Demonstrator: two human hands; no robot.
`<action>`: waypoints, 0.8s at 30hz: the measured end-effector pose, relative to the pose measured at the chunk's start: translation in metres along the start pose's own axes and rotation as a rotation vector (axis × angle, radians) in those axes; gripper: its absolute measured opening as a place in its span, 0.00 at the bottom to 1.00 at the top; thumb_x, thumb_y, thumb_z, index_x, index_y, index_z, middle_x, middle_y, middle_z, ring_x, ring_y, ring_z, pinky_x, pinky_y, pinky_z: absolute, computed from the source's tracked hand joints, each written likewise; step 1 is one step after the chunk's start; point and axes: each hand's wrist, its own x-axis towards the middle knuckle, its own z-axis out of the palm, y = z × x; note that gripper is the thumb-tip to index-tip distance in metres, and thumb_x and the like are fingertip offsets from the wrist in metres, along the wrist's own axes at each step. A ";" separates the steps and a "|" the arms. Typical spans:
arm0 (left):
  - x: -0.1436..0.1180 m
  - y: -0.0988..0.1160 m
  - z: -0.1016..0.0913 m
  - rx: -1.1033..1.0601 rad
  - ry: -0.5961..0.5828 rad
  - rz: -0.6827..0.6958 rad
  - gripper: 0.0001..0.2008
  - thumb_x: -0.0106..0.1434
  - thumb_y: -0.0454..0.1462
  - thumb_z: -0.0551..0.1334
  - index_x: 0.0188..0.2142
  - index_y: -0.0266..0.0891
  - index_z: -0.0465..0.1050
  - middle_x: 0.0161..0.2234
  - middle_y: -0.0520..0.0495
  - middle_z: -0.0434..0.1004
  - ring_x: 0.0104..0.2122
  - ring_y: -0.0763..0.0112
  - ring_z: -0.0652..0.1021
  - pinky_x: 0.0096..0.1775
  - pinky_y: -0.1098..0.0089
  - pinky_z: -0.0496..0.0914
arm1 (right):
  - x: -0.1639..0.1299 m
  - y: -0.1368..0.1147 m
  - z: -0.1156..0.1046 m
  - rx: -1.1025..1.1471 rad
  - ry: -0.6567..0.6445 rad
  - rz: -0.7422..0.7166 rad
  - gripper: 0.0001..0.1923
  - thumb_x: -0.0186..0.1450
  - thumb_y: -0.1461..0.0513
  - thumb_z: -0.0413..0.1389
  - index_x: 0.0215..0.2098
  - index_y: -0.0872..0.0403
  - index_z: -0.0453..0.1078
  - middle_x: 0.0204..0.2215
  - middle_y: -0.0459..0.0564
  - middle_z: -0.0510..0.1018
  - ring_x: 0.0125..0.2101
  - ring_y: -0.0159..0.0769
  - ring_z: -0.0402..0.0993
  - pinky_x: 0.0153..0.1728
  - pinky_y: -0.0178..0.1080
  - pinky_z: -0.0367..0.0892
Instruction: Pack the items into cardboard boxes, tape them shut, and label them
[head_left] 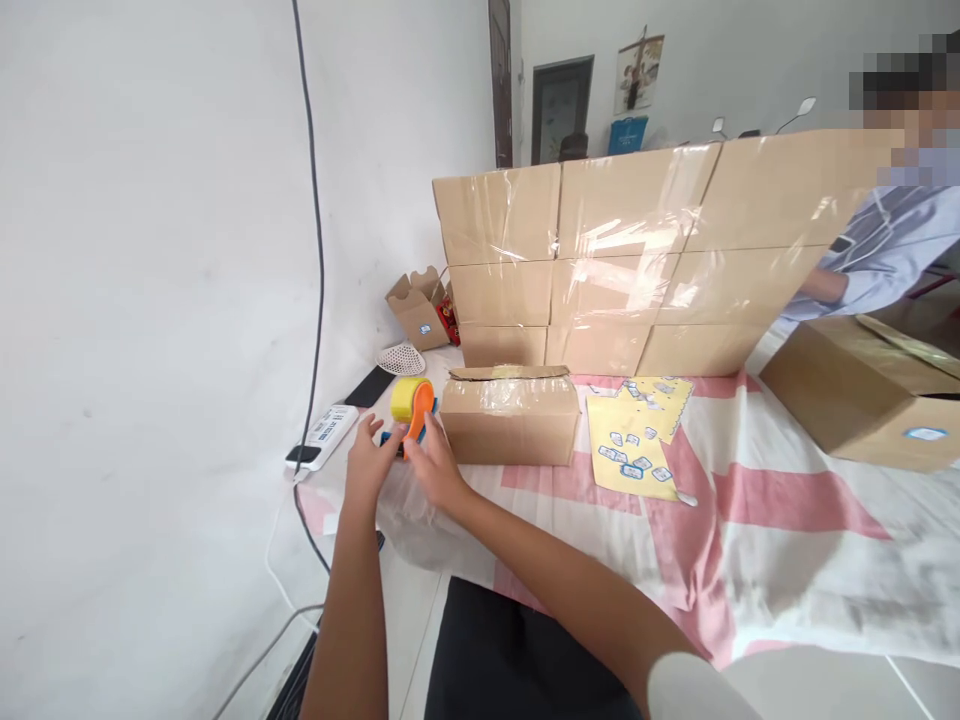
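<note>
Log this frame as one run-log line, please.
left hand: on tape dispenser | right hand: on dispenser too | small taped box: beside it, on striped cloth | sticker sheet: right of box

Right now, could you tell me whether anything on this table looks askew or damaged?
The small taped box has a ragged, wavy top flap edge under wrinkled tape. The yellow sticker sheet lies askew with a corner curling. Both hands, left and right, are at the tape dispenser.

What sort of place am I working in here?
Likely a small, informal packing station: a wall of taped cartons, a sticker sheet on the cloth-covered table, and a tape dispenser at both hands.
</note>
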 end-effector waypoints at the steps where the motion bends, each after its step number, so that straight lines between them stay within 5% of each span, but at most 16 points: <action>1: 0.002 -0.006 0.001 -0.013 -0.028 -0.015 0.35 0.57 0.47 0.69 0.62 0.38 0.66 0.59 0.32 0.75 0.61 0.47 0.74 0.62 0.50 0.65 | 0.019 0.003 0.009 0.025 0.055 0.062 0.38 0.70 0.49 0.51 0.73 0.54 0.50 0.72 0.59 0.58 0.72 0.46 0.52 0.72 0.52 0.48; 3: 0.005 -0.012 0.005 -0.050 -0.058 -0.033 0.32 0.59 0.46 0.67 0.61 0.38 0.66 0.57 0.34 0.77 0.60 0.52 0.75 0.61 0.54 0.67 | 0.054 0.008 0.020 0.052 0.109 0.147 0.34 0.73 0.49 0.45 0.72 0.54 0.50 0.68 0.59 0.66 0.69 0.45 0.59 0.69 0.51 0.55; 7: 0.011 -0.016 0.007 -0.119 -0.085 -0.071 0.32 0.61 0.46 0.66 0.61 0.37 0.66 0.50 0.37 0.81 0.55 0.56 0.79 0.58 0.57 0.69 | 0.094 0.020 0.024 0.091 0.070 0.170 0.23 0.76 0.53 0.40 0.59 0.54 0.66 0.51 0.58 0.79 0.52 0.42 0.76 0.55 0.43 0.70; 14: 0.015 -0.007 0.007 -0.258 -0.163 -0.225 0.31 0.54 0.42 0.69 0.56 0.34 0.70 0.32 0.45 0.83 0.37 0.60 0.83 0.46 0.60 0.74 | 0.093 0.042 0.021 0.113 -0.044 0.076 0.20 0.76 0.52 0.46 0.31 0.52 0.69 0.30 0.48 0.76 0.37 0.36 0.72 0.46 0.37 0.69; 24: 0.012 0.041 -0.005 -0.448 -0.018 -0.347 0.30 0.48 0.35 0.73 0.52 0.36 0.72 0.28 0.51 0.79 0.25 0.77 0.77 0.39 0.70 0.74 | 0.091 0.035 0.018 0.200 -0.067 0.117 0.24 0.76 0.48 0.44 0.31 0.53 0.69 0.28 0.48 0.76 0.36 0.35 0.72 0.43 0.37 0.69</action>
